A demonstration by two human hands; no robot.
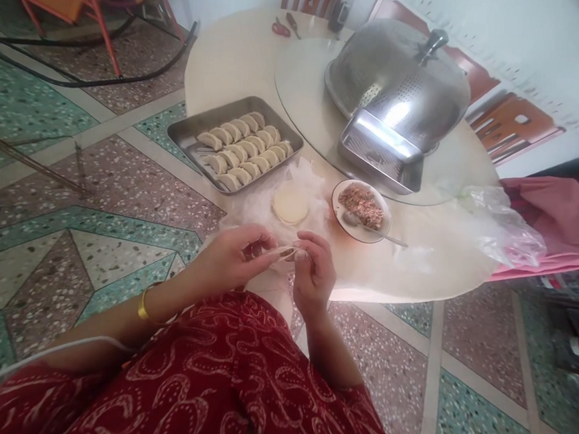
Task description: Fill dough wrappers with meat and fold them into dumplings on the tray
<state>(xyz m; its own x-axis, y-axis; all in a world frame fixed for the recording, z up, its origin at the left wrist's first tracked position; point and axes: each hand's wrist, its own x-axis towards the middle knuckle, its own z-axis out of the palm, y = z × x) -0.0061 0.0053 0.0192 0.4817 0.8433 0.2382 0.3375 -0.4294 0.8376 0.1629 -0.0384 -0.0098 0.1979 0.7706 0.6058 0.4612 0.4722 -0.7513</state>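
Between my two hands is a dumpling (287, 251), its wrapper folded over with a gap along the top. My left hand (240, 256) pinches its left end, and my right hand (314, 272) has thumb and fingers closed on its right end. Just beyond lies a round stack of dumpling wrappers (290, 204) on a floured plastic sheet (250, 210). To the right stands a plate (337, 214) of minced filling (363, 206) with a spoon (392, 240) in it. A metal tray (188, 135) at the left holds rows of folded dumplings (247, 148).
A large domed metal lid (396, 71) and a rectangular metal pan (374, 160) sit on the glass turntable (299, 91). Red scissors (281, 28), a knife (293, 25) and a dark bottle (339, 13) are at the far edge. A plastic bag (506, 227) lies at right beside pink cloth (560, 221).
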